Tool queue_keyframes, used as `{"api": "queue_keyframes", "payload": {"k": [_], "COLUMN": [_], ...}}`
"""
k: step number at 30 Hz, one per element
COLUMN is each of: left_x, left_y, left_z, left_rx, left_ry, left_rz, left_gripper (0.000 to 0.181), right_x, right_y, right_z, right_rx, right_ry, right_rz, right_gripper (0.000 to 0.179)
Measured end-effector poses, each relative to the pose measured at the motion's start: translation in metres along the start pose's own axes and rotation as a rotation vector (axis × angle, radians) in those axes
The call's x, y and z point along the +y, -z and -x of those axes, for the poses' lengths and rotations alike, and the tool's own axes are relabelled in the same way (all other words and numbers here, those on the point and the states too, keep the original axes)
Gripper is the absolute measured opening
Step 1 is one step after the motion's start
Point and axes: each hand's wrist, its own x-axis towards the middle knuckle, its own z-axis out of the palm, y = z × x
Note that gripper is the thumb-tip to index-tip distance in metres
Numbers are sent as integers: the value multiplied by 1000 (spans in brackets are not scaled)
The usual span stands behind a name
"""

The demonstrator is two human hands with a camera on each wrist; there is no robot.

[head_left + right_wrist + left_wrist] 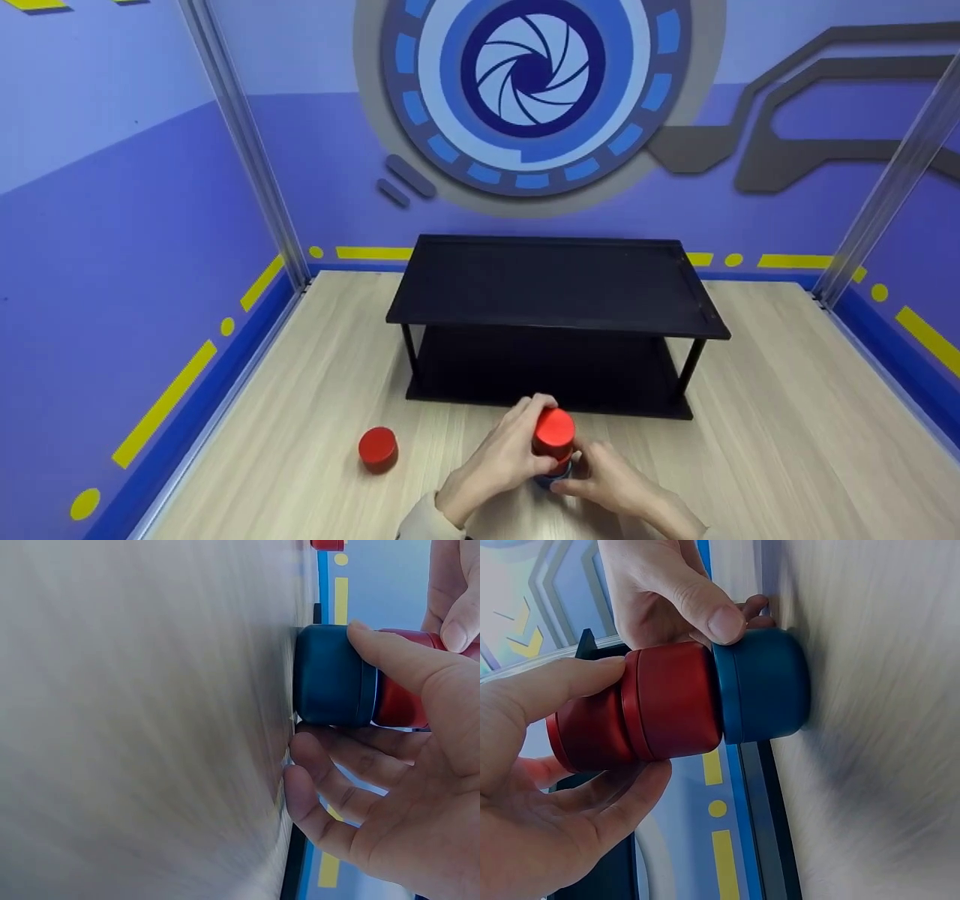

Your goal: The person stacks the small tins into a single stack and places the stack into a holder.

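Observation:
Three small round lidded tins form a stack on the table, a blue tin [769, 686] at the bottom and two red ones above. The middle red tin [679, 701] is slightly askew on the blue tin's rim. My left hand [499, 459] grips the red tins, thumb on one side and fingers on the other, around where they meet. The top red tin [555, 429] faces up in the head view. My right hand [611, 480] holds the blue tin low by the table, thumb at its upper rim; its outer fingers spread near the tabletop.
Another red tin [379, 450] stands alone on the wooden table [300, 420] to the left. Behind the hands is a black two-tier rack [555, 289], its lower shelf close to the stack. Printed blue panels [150, 262] wall the table in at the back and sides.

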Motion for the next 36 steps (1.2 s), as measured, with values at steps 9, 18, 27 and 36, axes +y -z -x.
{"api": "queue_keyframes", "payload": {"k": [9, 18, 27, 36], "left_x": [0, 0, -3, -18], "left_y": [-1, 2, 17, 39], "left_z": [2, 6, 17, 33], "left_rx": [3, -20, -10, 105], "left_ry": [0, 50, 79, 75], "left_rz": [-1, -12, 58, -35], "left_gripper": [66, 90, 102, 95], "right_x": [0, 0, 1, 1], "right_y": [-1, -2, 1, 1], "right_z": [0, -1, 0, -1], "right_rx": [0, 8, -13, -19], "right_ry": [-8, 13, 6, -20], "right_rz": [-6, -4, -3, 17], "right_gripper": [36, 36, 49, 49]}}
